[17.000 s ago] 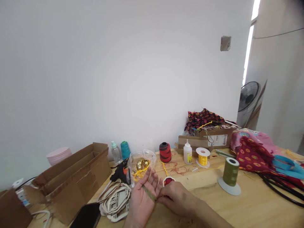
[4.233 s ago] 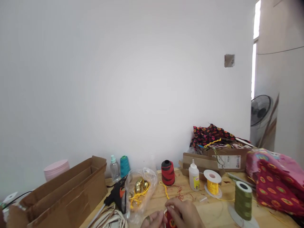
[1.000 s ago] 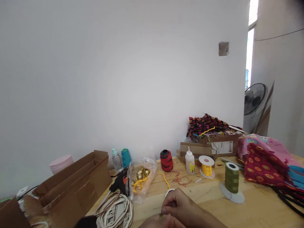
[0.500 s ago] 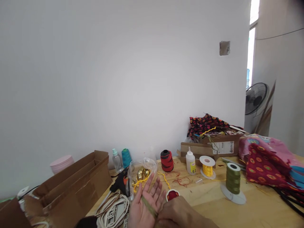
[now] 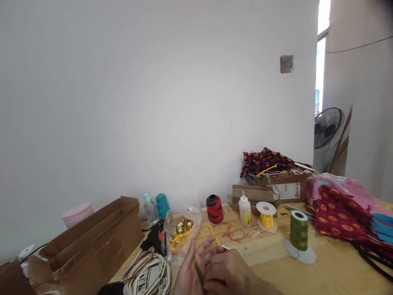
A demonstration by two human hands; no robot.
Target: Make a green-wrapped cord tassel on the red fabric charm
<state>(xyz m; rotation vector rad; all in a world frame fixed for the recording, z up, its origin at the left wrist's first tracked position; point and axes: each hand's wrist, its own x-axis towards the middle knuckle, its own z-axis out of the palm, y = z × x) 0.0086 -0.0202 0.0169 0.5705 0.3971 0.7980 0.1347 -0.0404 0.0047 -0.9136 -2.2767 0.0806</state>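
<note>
My left hand (image 5: 190, 271) is low at the frame's bottom edge, palm up, fingers loosely spread and pointing up. A strand of olive green cord (image 5: 199, 273) runs across its palm. My right hand (image 5: 229, 273) lies right beside it, its fingers closed in a pinch on that cord at the left palm. The white rim of a small red spool (image 5: 225, 248) peeks out just behind the right hand's knuckles. An olive green cord spool (image 5: 299, 230) stands upright on the wooden table (image 5: 322, 274) to the right.
Behind the hands lie a plastic bag of gold bells (image 5: 181, 230), a glue gun (image 5: 155, 239), a red-black thread cone (image 5: 214, 208), a glue bottle (image 5: 245, 209) and a yellow spool (image 5: 265, 215). Wooden cutouts (image 5: 147, 275) and a cardboard box (image 5: 92, 241) are left; patterned fabric (image 5: 337, 207) right.
My left hand's fingers have curled in a little and turned more edge-on. The right hand has moved up over the small red spool, hiding most of it.
</note>
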